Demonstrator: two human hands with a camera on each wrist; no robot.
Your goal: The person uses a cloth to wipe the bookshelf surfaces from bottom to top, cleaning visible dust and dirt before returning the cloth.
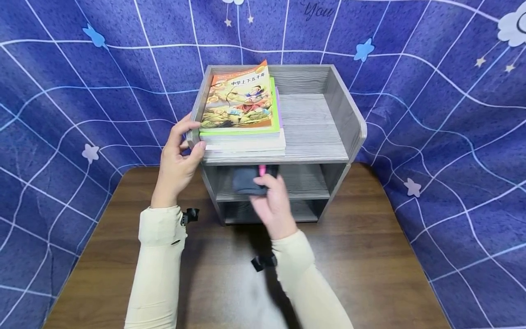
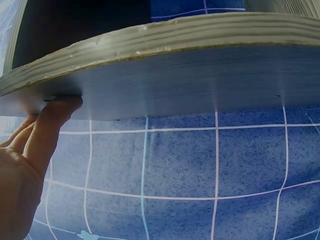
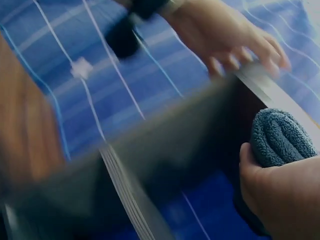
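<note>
A small grey wood-grain shelf unit (image 1: 316, 114) stands on the table. My left hand (image 1: 177, 160) grips its left side panel near the front edge, thumb by the books and fingers along the outer face, as the left wrist view (image 2: 47, 125) also shows. In the middle opening, my right hand (image 1: 273, 203) holds a rolled dark blue-grey towel (image 3: 280, 137). Terry loops and a spiral fold show at the roll's end in the right wrist view. Beside the thumb, a bright pink strip (image 1: 262, 170) shows against something dark, partly hidden by the top board.
A stack of books (image 1: 246, 103) fills the left part of the top tier, an orange illustrated cover uppermost. Side panels and a horizontal board (image 1: 308, 183) bound the middle opening. Brown wooden table (image 1: 353, 256) surrounds the unit; a blue patterned cloth (image 1: 123, 68) hangs behind.
</note>
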